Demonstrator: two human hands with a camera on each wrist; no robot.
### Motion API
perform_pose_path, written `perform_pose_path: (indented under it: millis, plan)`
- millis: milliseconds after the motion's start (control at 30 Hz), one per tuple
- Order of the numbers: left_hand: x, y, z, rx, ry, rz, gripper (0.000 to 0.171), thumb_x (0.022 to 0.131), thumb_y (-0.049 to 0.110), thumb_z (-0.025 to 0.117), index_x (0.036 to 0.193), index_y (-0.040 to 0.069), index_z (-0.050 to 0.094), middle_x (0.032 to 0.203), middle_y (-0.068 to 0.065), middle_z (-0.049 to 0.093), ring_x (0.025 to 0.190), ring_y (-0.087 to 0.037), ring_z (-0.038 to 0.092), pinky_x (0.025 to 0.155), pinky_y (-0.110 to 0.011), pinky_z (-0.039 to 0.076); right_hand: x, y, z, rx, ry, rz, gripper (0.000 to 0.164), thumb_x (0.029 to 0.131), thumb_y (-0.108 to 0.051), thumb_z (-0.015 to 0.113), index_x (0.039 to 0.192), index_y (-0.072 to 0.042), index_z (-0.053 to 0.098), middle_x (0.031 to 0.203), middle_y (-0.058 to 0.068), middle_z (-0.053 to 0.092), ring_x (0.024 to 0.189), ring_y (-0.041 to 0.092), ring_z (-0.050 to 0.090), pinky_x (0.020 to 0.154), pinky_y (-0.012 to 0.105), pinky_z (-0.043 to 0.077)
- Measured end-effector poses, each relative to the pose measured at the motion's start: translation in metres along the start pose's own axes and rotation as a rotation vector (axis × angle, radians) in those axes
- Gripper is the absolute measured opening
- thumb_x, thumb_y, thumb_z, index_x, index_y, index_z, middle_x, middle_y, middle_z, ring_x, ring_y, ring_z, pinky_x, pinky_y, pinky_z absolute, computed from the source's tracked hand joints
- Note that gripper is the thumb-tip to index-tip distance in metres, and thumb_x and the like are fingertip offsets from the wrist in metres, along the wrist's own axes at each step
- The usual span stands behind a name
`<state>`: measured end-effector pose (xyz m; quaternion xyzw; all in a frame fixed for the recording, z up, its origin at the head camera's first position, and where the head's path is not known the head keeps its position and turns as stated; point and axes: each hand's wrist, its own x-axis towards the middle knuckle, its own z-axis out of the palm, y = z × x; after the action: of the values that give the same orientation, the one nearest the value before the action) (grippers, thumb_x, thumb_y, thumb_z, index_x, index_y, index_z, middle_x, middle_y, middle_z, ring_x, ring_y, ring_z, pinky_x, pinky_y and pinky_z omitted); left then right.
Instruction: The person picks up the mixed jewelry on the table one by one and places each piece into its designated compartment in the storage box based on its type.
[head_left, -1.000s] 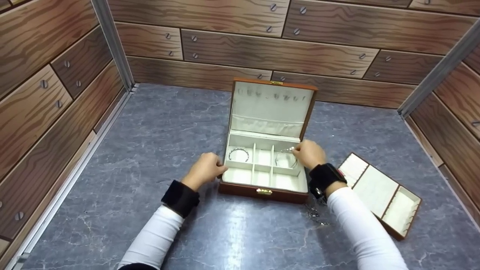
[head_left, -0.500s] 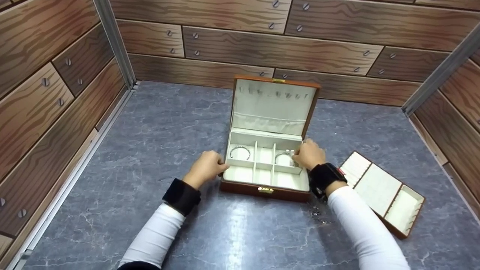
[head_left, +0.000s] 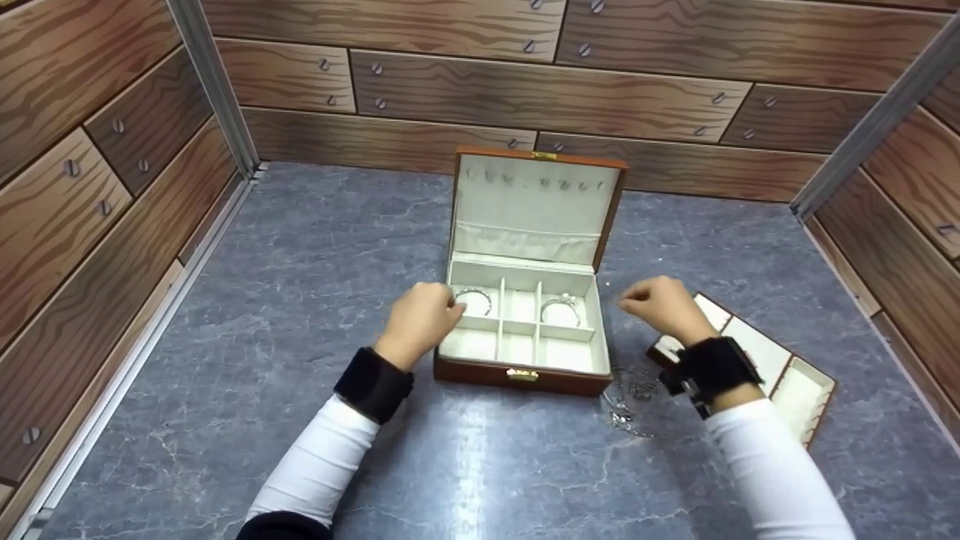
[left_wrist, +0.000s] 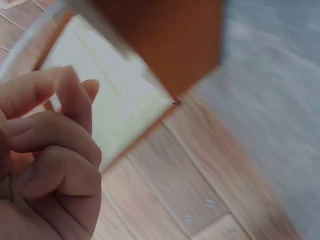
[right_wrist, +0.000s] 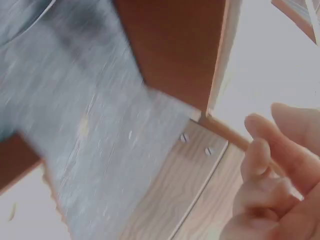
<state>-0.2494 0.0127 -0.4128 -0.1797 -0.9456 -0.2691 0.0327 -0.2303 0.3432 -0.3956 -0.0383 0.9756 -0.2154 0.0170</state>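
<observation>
A brown jewelry box stands with its lid raised, its cream interior divided into several compartments. One silver bracelet lies in the back left compartment, and another bracelet in the back right one. My left hand hovers at the box's left edge, overlapping its rim in the head view; the left wrist view shows its fingers loosely curled around nothing. To the right of the box, my right hand hangs in the air, fingers loosely bent and nothing between them.
Silver chain jewelry lies on the grey marbled tabletop by the box's front right corner. A brown-edged cream tray sits at the right, partly hidden by the right forearm. Wood-patterned walls enclose the back and sides.
My right hand let go of the bracelet in the back right compartment and moved right, out of the box. My left hand rose slightly along the left edge.
</observation>
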Motion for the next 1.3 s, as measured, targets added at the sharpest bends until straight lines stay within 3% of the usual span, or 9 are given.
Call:
perform_pose_path:
  millis: [100,167,333,433,567,733,900,1100,1300]
  plan:
    - [-0.004,0.023,0.004,-0.019,0.001,0.083,0.020,0.085,0.021,0.060,0.071,0.007,0.066,0.080,-0.008,0.071,0.067,-0.023,0.065,0.060,-0.034,0.052,-0.012,0.008,0.006,-0.034,-0.047,0.003,0.020,0.078,-0.010,0.059,0.090,0.003,0.070,0.090,0.021,0.070,0.076,0.028,0.065,0.073,0.041,0.053]
    - [-0.008,0.040,0.010,-0.048,-0.030,0.146,0.018,0.085,0.019,0.059,0.073,0.006,0.066,0.077,-0.007,0.070,0.065,-0.021,0.064,0.059,-0.031,0.052,-0.018,0.012,0.015,-0.055,-0.082,-0.006,0.018,0.074,-0.007,0.059,0.082,0.002,0.071,0.081,0.018,0.070,0.066,0.020,0.060,0.064,0.034,0.052]
    - [-0.020,0.083,0.032,-0.116,-0.212,0.280,0.018,0.087,0.015,0.056,0.072,0.008,0.063,0.069,-0.004,0.066,0.055,-0.011,0.056,0.056,-0.020,0.049,-0.030,0.020,0.036,-0.099,-0.112,0.015,0.008,0.062,-0.003,0.059,0.061,-0.001,0.066,0.055,0.001,0.057,0.050,0.011,0.042,0.047,0.024,0.037]
    - [-0.027,0.106,0.050,-0.082,-0.323,0.336,0.019,0.087,0.017,0.057,0.070,0.010,0.061,0.065,-0.001,0.063,0.051,-0.008,0.051,0.051,-0.016,0.045,-0.035,0.023,0.045,-0.117,-0.090,0.063,0.006,0.059,-0.002,0.058,0.055,-0.003,0.062,0.051,-0.003,0.049,0.047,0.012,0.039,0.044,0.023,0.033]
    - [-0.036,0.127,0.078,0.053,-0.348,0.384,0.020,0.086,0.020,0.058,0.069,0.011,0.062,0.065,-0.001,0.064,0.053,-0.012,0.056,0.045,-0.021,0.043,-0.039,0.026,0.050,-0.124,-0.059,0.071,0.007,0.058,-0.002,0.057,0.052,-0.004,0.059,0.049,-0.003,0.048,0.045,0.013,0.038,0.043,0.023,0.033]
    - [-0.044,0.139,0.108,0.154,-0.345,0.361,0.021,0.084,0.017,0.055,0.064,0.011,0.059,0.068,-0.004,0.066,0.057,-0.017,0.062,0.043,-0.030,0.047,-0.048,0.031,0.047,-0.086,-0.068,0.019,0.007,0.059,-0.003,0.060,0.053,-0.003,0.060,0.049,-0.003,0.049,0.045,0.010,0.038,0.044,0.022,0.035]
    - [-0.047,0.140,0.125,0.168,-0.369,0.301,0.026,0.086,0.020,0.054,0.061,0.012,0.059,0.070,-0.004,0.068,0.060,-0.017,0.064,0.045,-0.031,0.048,-0.062,0.039,0.041,0.012,-0.084,-0.031,0.009,0.062,-0.003,0.059,0.053,-0.001,0.061,0.048,-0.008,0.047,0.045,0.005,0.036,0.045,0.019,0.032]
    - [-0.045,0.144,0.129,0.127,-0.384,0.273,0.033,0.090,0.027,0.051,0.062,0.011,0.059,0.073,-0.005,0.069,0.061,-0.017,0.064,0.045,-0.030,0.048,-0.077,0.040,0.035,0.091,-0.063,-0.024,0.009,0.065,-0.004,0.059,0.057,-0.002,0.063,0.050,-0.010,0.045,0.045,0.000,0.033,0.044,0.017,0.029]
    - [-0.041,0.148,0.117,0.025,-0.355,0.279,0.035,0.090,0.027,0.052,0.058,0.012,0.055,0.066,-0.003,0.065,0.052,-0.012,0.056,0.044,-0.024,0.044,-0.087,0.034,0.016,0.144,-0.038,-0.002,0.007,0.070,-0.005,0.061,0.065,-0.005,0.067,0.057,-0.005,0.054,0.048,-0.002,0.038,0.048,0.017,0.034]
